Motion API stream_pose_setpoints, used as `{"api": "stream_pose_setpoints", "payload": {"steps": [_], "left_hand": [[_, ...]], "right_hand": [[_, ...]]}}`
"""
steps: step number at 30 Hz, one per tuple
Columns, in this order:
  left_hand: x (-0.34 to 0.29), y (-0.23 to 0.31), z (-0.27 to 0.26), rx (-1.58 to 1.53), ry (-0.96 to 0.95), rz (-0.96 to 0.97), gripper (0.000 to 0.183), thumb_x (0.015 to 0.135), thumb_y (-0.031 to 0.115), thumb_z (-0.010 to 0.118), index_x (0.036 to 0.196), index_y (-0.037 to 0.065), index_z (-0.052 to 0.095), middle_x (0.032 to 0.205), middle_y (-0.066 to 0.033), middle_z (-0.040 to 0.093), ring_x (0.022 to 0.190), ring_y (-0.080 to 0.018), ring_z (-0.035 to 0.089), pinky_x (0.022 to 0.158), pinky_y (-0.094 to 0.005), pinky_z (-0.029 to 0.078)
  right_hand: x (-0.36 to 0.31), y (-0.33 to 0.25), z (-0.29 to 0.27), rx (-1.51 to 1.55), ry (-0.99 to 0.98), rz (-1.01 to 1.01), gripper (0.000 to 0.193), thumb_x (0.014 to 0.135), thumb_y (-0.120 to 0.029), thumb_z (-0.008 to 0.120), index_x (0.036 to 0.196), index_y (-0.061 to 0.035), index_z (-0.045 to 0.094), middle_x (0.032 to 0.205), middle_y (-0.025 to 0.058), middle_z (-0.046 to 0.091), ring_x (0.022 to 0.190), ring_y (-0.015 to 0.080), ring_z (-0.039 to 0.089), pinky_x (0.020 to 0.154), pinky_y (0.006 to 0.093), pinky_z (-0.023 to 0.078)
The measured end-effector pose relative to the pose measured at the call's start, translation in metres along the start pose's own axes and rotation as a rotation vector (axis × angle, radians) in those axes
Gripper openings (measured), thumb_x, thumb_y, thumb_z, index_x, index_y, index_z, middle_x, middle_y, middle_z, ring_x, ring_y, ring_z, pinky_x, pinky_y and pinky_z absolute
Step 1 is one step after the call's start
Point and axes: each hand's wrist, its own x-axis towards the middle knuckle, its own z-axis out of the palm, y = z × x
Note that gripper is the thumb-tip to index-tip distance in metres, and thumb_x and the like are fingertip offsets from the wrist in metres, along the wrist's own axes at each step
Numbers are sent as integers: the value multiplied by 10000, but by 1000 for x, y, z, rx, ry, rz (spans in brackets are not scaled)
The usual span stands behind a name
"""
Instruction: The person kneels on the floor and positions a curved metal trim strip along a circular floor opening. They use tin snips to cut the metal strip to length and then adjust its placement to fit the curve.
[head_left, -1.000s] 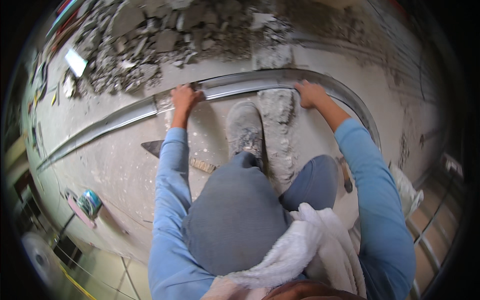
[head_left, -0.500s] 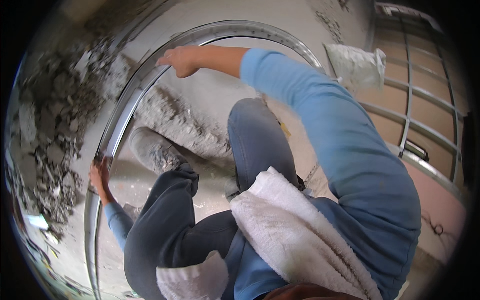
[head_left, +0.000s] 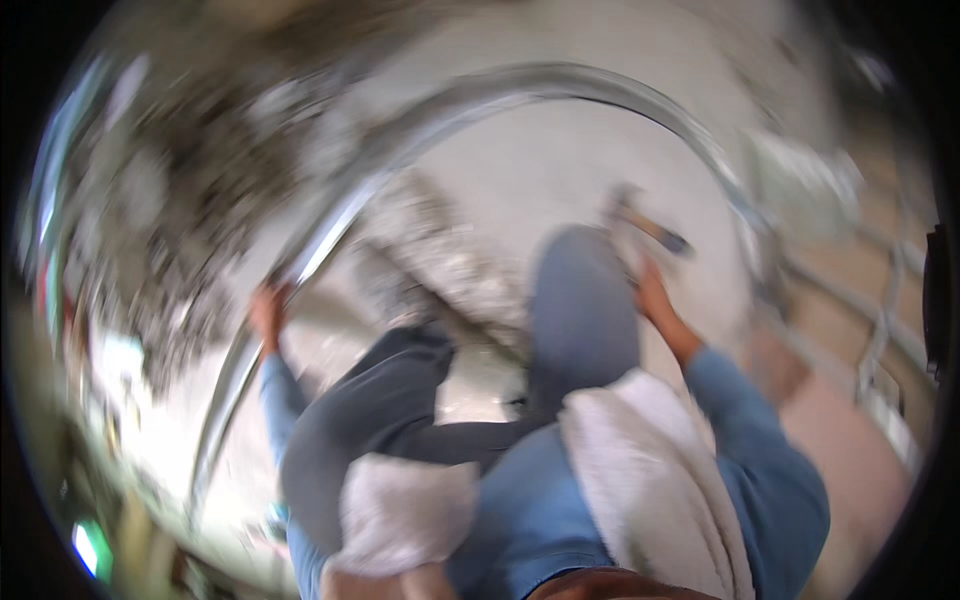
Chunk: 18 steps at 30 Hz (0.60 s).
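The picture is heavily motion-blurred. My left hand point(head_left: 268, 312) grips a long curved metal rail point(head_left: 330, 235) that arcs over the pale concrete floor point(head_left: 560, 170). My right hand point(head_left: 652, 298) is off the rail, beside my right knee point(head_left: 580, 300). It sits just below a hammer-like tool point(head_left: 648, 224) with a wooden handle, touching or almost touching it. The blur hides whether its fingers close around the handle. I crouch in grey trousers and a blue shirt, and a white cloth point(head_left: 650, 470) hangs from my front.
Broken grey rubble point(head_left: 190, 200) lies beyond the rail at the left. A strip of crumbled mortar point(head_left: 450, 260) runs across the floor by my shoe point(head_left: 395, 290). Metal railing bars point(head_left: 860, 310) and a pale bag point(head_left: 800, 175) stand at the right.
My head has swung round, so the view has rotated and blurred. My right hand left the rail and came down beside my knee to the tool. My left hand stayed on the rail.
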Motion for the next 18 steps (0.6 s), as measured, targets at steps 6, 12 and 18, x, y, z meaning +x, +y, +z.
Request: {"api": "stream_pose_setpoints", "payload": {"steps": [6,12,18], "left_hand": [[7,25,-36,-441,45,-382,580,863,639,660,1130,130,736,1193,-151,725,1168,-392,643,998,-660,400],[8,22,-57,-578,-72,-480,530,856,552,671,1153,120,747,1237,-175,710,1190,-416,639,1021,-665,408],[2,19,-71,-583,-69,-349,549,836,510,699,1061,12,755,1160,-262,696,1122,-450,652,975,-505,501]], "right_hand": [[-76,76,72,151,-92,438,923,917,-451,660,1610,-50,202,1601,296,295,1476,447,303,1209,496,285],[-86,99,82,98,-112,513,980,901,-509,662,1618,-62,166,1581,339,284,1458,496,295,1180,525,315],[-49,85,92,78,-72,455,1037,885,-568,664,1625,-74,131,1562,381,273,1441,546,286,1151,554,346]]}}
